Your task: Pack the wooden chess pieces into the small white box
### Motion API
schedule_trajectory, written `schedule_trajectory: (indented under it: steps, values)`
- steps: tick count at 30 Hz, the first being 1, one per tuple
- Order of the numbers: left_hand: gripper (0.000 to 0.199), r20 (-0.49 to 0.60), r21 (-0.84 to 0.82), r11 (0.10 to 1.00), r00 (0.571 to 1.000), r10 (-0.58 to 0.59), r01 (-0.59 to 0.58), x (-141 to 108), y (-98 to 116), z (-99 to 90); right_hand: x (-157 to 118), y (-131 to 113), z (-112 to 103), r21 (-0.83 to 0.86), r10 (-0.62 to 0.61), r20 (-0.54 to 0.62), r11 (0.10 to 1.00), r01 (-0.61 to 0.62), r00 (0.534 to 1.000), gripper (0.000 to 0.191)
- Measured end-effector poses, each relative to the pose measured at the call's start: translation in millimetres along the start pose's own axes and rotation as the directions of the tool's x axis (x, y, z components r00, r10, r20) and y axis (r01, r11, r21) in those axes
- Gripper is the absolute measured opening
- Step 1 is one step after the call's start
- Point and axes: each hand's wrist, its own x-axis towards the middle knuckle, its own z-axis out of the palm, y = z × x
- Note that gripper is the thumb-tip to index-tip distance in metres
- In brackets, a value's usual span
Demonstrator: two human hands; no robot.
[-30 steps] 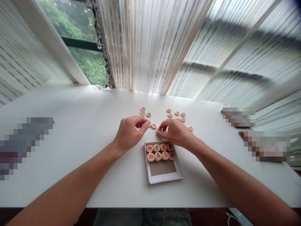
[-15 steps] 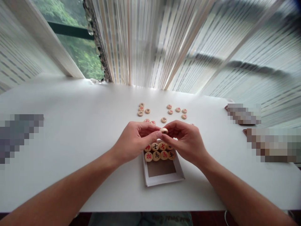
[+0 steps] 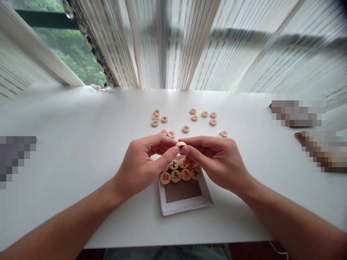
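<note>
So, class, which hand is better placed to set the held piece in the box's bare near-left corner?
Probably the left hand. Both it and the right hand pinch the piece, but the left lies mostly left of the box, nearer that corner; the right lies on the other side.

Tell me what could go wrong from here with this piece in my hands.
The round piece is held up between the left hand and the right hand, so it could slip. If dropped, it might strike the boxed pieces and nudge them out of their two rows. The left hand also appears close to two red-marked pieces on the table and could knock them.
</note>
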Motion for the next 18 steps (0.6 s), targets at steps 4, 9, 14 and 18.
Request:
schedule_trajectory:
  steps: [4,9,14,18]
  values:
    - [0.012,-0.041,-0.007,1.0,0.999,0.022,-0.022,-1.7,-0.4,1.6,-1.4,1.9,0.8,0.008,0.013,0.003,1.0,-0.013,1.0,0.023]
    - [0.015,-0.131,0.084,0.994,0.988,0.087,-0.076,-3.5,-0.1,3.4,-2.0,1.1,1.7,0.029,0.017,-0.043,0.999,-0.016,0.999,0.023]
    - [0.015,-0.088,0.189,0.968,0.979,0.182,-0.164,-3.7,-2.0,2.2,-1.5,0.1,1.9,-0.082,-0.018,-0.066,0.997,0.013,0.998,0.015]
    - [0.016,-0.039,0.186,0.965,0.98,0.197,-0.186,-3.1,1.6,1.4,-1.4,-3.1,1.4,-0.032,0.013,-0.024,0.999,-0.013,1.0,0.011]
